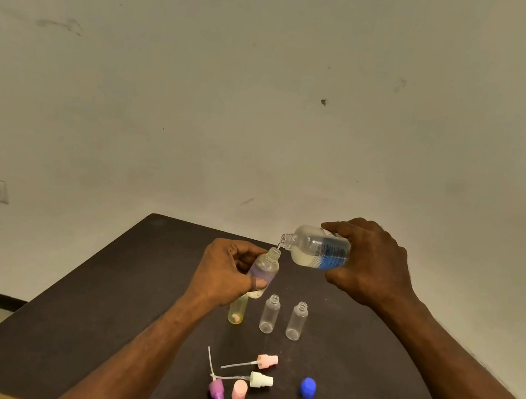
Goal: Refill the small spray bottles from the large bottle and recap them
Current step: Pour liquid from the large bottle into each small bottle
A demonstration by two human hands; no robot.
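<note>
Closest, on the dark bench (77,325), lie loose tops: a purple spray top (217,392), a pink round cap (239,391), a pink spray top (266,362), a white spray top (260,380) and a blue screw cap (308,388). Behind them stand a yellow little bottle (236,313) and two clear little bottles (269,314) (296,321), all open on top. Up above, the left hand (225,274) has its grip tight around a small see-through bottle (264,271), tipped a bit. The right hand (370,263) has its grip wrapped around the big clear bottle with a blue label (317,247), laid sideways. Its mouth is just over the small bottle's mouth, and a thin stream runs down.
</note>
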